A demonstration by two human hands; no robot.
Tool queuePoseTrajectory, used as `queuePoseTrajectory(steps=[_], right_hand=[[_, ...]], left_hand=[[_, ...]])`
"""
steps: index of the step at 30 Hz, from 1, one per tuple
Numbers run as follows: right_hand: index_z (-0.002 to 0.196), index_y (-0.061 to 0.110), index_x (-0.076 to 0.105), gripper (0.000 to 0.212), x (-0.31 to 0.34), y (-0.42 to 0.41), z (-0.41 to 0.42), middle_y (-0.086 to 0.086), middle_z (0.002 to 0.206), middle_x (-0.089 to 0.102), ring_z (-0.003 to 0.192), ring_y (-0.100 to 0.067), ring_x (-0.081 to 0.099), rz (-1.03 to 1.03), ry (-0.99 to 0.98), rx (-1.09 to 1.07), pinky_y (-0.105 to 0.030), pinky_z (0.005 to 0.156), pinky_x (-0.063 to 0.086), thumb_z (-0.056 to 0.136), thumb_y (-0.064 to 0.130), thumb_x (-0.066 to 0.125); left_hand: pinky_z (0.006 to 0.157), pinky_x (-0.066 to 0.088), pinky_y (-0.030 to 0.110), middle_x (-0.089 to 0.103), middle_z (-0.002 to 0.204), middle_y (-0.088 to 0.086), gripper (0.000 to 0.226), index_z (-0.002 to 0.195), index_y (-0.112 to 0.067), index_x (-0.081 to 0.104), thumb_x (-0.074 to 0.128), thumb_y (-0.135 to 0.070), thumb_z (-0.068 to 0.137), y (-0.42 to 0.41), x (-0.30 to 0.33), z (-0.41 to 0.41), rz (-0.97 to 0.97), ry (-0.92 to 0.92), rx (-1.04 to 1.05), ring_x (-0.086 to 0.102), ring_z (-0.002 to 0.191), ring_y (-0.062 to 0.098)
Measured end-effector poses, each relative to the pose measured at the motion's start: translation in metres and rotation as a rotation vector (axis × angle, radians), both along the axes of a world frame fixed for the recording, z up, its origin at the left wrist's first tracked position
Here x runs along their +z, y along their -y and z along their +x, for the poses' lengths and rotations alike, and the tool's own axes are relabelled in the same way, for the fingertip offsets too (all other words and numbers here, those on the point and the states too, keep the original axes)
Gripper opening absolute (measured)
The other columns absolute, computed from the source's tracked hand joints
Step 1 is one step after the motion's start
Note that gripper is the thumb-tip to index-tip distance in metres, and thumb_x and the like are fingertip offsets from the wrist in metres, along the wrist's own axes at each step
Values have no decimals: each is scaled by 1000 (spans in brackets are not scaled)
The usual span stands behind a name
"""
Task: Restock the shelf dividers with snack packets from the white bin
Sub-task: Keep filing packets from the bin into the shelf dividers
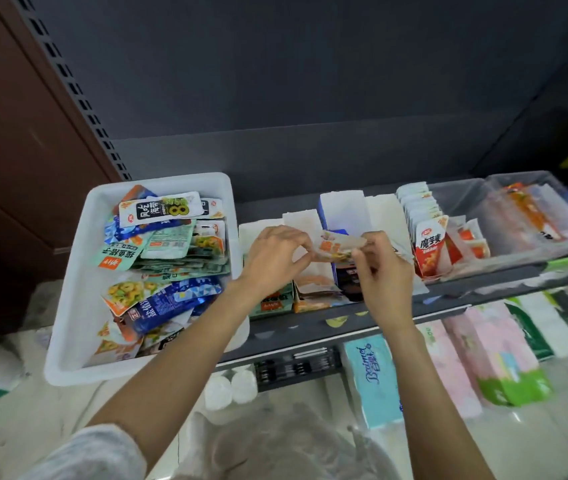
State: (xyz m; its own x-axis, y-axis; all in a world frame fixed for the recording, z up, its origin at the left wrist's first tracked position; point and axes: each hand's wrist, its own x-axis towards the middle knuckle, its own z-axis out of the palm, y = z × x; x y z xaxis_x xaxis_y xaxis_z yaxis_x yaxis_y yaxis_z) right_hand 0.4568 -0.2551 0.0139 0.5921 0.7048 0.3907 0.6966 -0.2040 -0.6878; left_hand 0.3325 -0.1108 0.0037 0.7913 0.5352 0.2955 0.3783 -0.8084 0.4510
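Both hands hold one snack packet (pixel 336 247) over the shelf dividers (pixel 345 209).
Left hand (pixel 277 252) and right hand (pixel 378 268) pinch its ends; the white bin (pixel 78 299), heaped with packets, sits just left on the shelf (pixel 449 299).

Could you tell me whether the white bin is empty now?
No, the white bin holds a heap of snack packets while both hands work over the dividers.

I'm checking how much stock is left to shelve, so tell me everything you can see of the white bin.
The white bin is a rectangular tub of what looks like smooth plastic, with rounded corners, sloped walls and a rolled rim. It sits upright at the left end of the dark shelf, its near end overhanging the shelf's front edge. It holds a loose heap of snack packets in green, blue, orange and white. Neither hand grips it; the left forearm crosses above its right rim.
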Motion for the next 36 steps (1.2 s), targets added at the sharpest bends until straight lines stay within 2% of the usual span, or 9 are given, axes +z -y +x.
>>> queuePoseTrajectory(steps=[5,9,14,18,23,26,29,33,36], right_hand=[[99,23,48,12,-4,-11,-3,-3,84,71,69,-21,67,-52,97,99,-34,55,52,94,13,53],[99,13,51,6,-5,-22,0,-2,88,70,69,-17,64,-114,75,104,-16,53,43,94,12,53],[93,14,54,8,-16,-25,4,-3,88,69,79,-17,65,-286,99,119,-24,63,47,89,10,60],[86,15,62,7,-23,-17,7,-2,80,68,79,-18,63,-335,189,175,-27,61,49,84,9,65],[92,14,73,11,-29,-12,5,-5,86,71,91,-26,58,-455,328,217,-33,74,49,82,11,68],[100,13,73,20,-24,-13,9,-4,95,71,103,-28,54,-515,292,255,-37,85,47,82,7,65],[105,14,72,32,-2,-16,2,0,102,69,107,-24,52,-424,197,282,-37,91,45,82,-3,57],[107,18,69,29,40,-35,-46,14,101,64,98,-2,54,-224,-44,372,-14,87,42,90,1,52],[103,18,69,23,33,-64,-92,8,101,70,91,-6,63,-230,20,525,-22,83,51,92,8,52]], left_hand=[[95,34,36,69,106,1,20,93,-16,72,66,-32,83,-5,-11,-9,136,-69,74,57,106,22],[93,36,38,70,101,-1,18,86,-17,72,66,-33,84,-6,-8,-19,129,-54,73,57,104,21],[89,40,37,72,95,-1,17,89,-16,74,65,-30,85,-5,-16,-25,135,-87,32,62,96,21],[84,45,36,73,88,-4,18,91,-21,73,58,-32,90,4,-22,-26,138,-107,-40,65,81,19],[101,29,35,69,107,-3,29,118,-29,63,45,-34,96,9,-24,-25,85,-343,-87,56,105,18],[100,30,34,66,114,-3,32,126,-29,58,49,-30,95,8,-19,-31,-11,-326,-132,54,109,18],[91,42,33,67,113,-6,29,120,-28,63,54,-27,92,7,-7,-50,-105,-191,-146,57,104,14],[69,48,23,68,92,-13,16,101,-25,71,62,-21,88,3,-5,-106,-219,99,111,61,81,5],[62,52,27,70,86,-5,14,97,-21,70,64,-19,84,-10,-20,-154,-169,94,402,64,77,12]])
